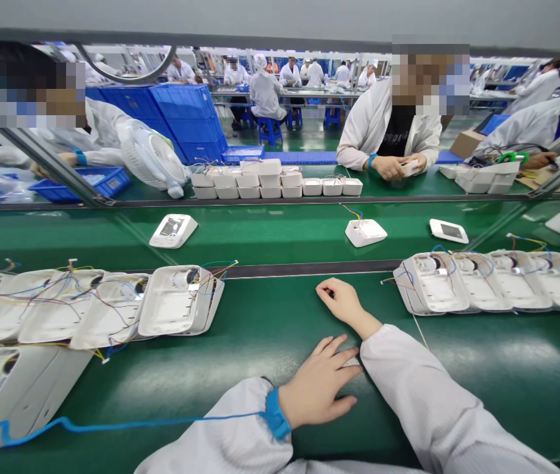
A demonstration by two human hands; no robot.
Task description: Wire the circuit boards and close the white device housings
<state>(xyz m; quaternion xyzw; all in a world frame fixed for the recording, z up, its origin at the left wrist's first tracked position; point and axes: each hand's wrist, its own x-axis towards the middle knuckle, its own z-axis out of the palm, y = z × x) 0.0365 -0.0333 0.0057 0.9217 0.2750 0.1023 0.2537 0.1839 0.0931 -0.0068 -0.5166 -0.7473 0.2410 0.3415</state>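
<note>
My left hand [322, 382] lies palm down on the green work surface [270, 316], fingers spread, with nothing in it. A blue wrist strap [277, 413] with a coiled blue cord circles that wrist. Just beyond, my right hand [342, 299] rests loosely curled near the dark strip at the surface's far edge; nothing shows in its fingers. To the left stand white plastic housings [174, 303] with coloured wires, stacked in an overlapping row. More wired white housings [441, 283] stand in a row to the right. Neither hand touches a housing.
Beyond the dark strip [300, 268], a green belt carries a white device with a screen [172, 230], a wired housing [366, 232] and another screened part [448, 231]. Across it are stacked white housings [248, 181], a fan [149, 155], blue bins [186, 118] and co-workers in white coats.
</note>
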